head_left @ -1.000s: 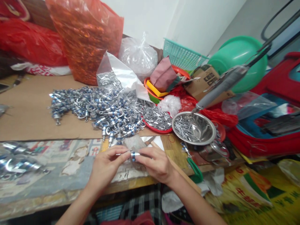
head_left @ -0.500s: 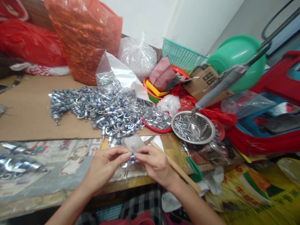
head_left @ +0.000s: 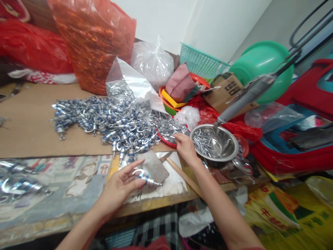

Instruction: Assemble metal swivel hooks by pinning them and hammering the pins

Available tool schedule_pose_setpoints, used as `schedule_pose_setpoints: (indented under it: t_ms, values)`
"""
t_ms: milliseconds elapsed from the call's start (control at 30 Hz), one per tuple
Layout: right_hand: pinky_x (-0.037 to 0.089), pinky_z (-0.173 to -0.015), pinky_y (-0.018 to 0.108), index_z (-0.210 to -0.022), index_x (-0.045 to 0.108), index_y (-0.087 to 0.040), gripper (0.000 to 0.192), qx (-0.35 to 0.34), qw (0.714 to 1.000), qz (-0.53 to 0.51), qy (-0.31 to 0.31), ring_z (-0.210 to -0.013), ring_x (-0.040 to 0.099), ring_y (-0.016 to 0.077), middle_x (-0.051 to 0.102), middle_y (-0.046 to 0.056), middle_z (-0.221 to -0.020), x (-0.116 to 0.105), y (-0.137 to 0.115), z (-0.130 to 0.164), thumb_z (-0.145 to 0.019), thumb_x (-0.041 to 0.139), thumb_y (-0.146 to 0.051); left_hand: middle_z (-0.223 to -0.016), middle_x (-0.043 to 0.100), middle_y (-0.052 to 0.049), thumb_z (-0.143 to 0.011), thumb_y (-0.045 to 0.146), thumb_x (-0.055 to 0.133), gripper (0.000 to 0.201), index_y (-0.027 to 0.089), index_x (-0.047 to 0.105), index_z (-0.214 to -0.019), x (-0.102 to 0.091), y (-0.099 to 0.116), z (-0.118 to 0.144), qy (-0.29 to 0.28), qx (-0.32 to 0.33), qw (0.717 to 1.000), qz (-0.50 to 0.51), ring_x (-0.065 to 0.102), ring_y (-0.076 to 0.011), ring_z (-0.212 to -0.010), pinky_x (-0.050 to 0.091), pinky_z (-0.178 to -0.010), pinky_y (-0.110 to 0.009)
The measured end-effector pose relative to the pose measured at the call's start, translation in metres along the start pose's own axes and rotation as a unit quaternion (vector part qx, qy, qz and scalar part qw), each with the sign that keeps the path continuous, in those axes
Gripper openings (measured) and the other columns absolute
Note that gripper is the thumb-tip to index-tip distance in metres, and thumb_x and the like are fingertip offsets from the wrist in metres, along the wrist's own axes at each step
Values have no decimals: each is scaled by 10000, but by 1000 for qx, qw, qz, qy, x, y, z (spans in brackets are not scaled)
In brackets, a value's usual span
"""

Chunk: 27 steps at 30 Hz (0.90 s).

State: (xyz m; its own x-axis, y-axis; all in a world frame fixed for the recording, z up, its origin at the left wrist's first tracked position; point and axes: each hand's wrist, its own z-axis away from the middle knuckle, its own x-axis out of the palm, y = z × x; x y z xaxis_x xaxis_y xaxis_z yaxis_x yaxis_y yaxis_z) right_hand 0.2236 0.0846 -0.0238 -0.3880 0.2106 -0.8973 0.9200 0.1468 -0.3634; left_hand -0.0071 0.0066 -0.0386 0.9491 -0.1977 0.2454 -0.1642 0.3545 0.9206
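Observation:
My left hand [head_left: 121, 184] is closed on a small silver-and-blue metal fitting [head_left: 147, 177] with a curved arm and a thin pin ending in an eye. It hovers over the front of the bench, beside a grey block [head_left: 156, 166]. My right hand [head_left: 186, 147] reaches to the near rim of a red tray [head_left: 168, 141] heaped with small flat metal pieces [head_left: 171, 127]. Its thumb and fingertips are pinched together; what lies between them is too small to name. A large pile of similar fittings [head_left: 104, 116] covers the cardboard behind my left hand.
Right of the tray, a steel bowl [head_left: 230, 147] contains metal pins. A grey lever handle [head_left: 239, 100] slants down above it. A wooden-handled tool [head_left: 183, 175] lies beneath my right forearm. More fittings [head_left: 20, 182] sit at far left. Plastic bags [head_left: 96, 45] stand behind.
My hands were together at the fitting; now they are apart. The right has moved away, up to the red tray, while the left keeps the fitting.

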Motion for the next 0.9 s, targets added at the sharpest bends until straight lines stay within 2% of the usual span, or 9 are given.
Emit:
schedule_pose_setpoints:
  t_ms: [100, 167, 333, 433, 533, 633, 733, 800, 900]
  values:
    - [408, -857, 294, -918, 679, -200, 307, 34, 998, 49, -32, -956, 565, 197, 655, 71, -953, 10, 32, -29, -742, 488, -36, -825, 656, -20, -636, 277, 681, 638, 242, 458, -1232, -1, 4, -1, -19, -18, 1000, 11, 607, -169, -743, 505, -648, -286]
    - [408, -842, 299, -864, 694, -204, 310, 45, 996, 66, -47, -925, 575, 210, 660, 75, -889, 17, 43, -39, -715, 495, -19, -792, 636, -11, -655, 272, 667, 666, 259, 405, -1268, -2, 7, -1, -41, -28, 999, 19, 594, -155, -702, 495, -627, -277]
    - [401, -848, 319, -919, 670, -178, 377, 44, 997, 48, -38, -945, 560, 230, 622, 99, -926, 21, 46, -45, -652, 503, 31, -765, 615, -13, -674, 229, 649, 730, 241, 300, -1315, -7, 10, -6, -88, -40, 995, 26, 589, -153, -683, 474, -622, -272]
    - [409, -846, 340, -1000, 622, -115, 351, 46, 999, 3, -4, -959, 553, 228, 590, 137, -1000, 14, 42, -41, -717, 448, -1, -774, 621, -21, -654, 194, 664, 787, 245, 257, -1325, -10, 9, -11, -92, -47, 994, 36, 610, -167, -706, 470, -656, -295]
    - [472, -731, 313, -1005, 596, -93, 282, 33, 997, -70, 0, -794, 608, 178, 631, 107, -893, 7, 24, -21, -814, 388, -103, -752, 621, -11, -612, 170, 689, 861, 266, 227, -1332, -11, 8, -14, -85, -44, 994, 48, 619, -166, -680, 471, -651, -307]
    - [490, -597, 249, -887, 628, -137, 200, -11, 989, -145, -38, -610, 611, 129, 651, 19, -698, 3, -10, 14, -826, 449, -203, -732, 622, -1, -583, 173, 707, 893, 273, 230, -1332, -10, 9, -15, -76, -47, 995, 47, 616, -158, -655, 468, -638, -303]
    - [468, -652, 240, -788, 646, -178, 118, -121, 968, -213, -49, -694, 602, 129, 654, 17, -741, 1, -44, 48, -795, 528, -184, -708, 628, 7, -570, 176, 715, 900, 271, 242, -1329, -10, 9, -16, -72, -47, 995, 47, 606, -146, -631, 460, -620, -282]
    - [446, -672, 250, -800, 640, -178, 125, -185, 963, -187, -60, -729, 576, 138, 639, 33, -760, 0, -60, 60, -806, 516, -162, -693, 629, 13, -573, 168, 712, 893, 266, 245, -1328, -10, 9, -16, -77, -42, 995, 47, 596, -134, -618, 452, -609, -264]
    - [420, -665, 260, -819, 625, -162, 137, -223, 965, -100, -96, -728, 538, 150, 604, 42, -744, -3, -70, 62, -825, 488, -158, -683, 624, 17, -589, 139, 701, 886, 260, 234, -1332, -12, 7, -16, -92, -34, 994, 57, 585, -121, -605, 443, -597, -250]
